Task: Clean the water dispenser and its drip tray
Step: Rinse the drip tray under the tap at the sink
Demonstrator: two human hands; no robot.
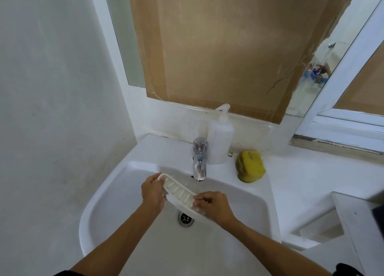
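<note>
Rinsing step: we grip the drip tray [179, 190] with left hand [152, 190] and right hand [214, 206] under the tap [199, 161]; next, the sponge [250, 166].

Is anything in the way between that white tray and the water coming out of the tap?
Nothing visible. Both hands, left hand and right hand, hold the drip tray over the sink, and the stream from the tap falls near its right end.

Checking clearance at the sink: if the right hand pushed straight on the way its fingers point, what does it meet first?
The right hand points up-left along the drip tray it grips, so the tray first, then probably the left hand at the other end. Depth is unclear.
</note>
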